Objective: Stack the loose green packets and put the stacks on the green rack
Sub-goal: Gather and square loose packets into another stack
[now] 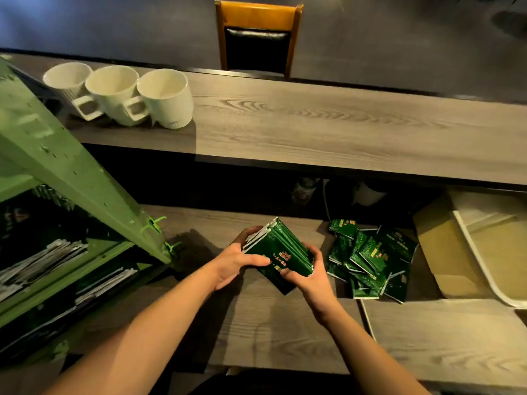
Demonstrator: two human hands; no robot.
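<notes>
Both the left hand [236,262] and right hand [306,276] grip the stack of green packets [281,252]; the packets look light and slippery, so holding it by both side edges seems safest.

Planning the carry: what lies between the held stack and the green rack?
In the head view, only bare wooden tabletop separates the stack from the green rack.

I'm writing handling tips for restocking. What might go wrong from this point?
The stack of green packets, gripped by the left hand and right hand, looks uneven at its far end, so packets may slip out. Swinging it toward the green rack could catch the rack's slanted upright.
</notes>
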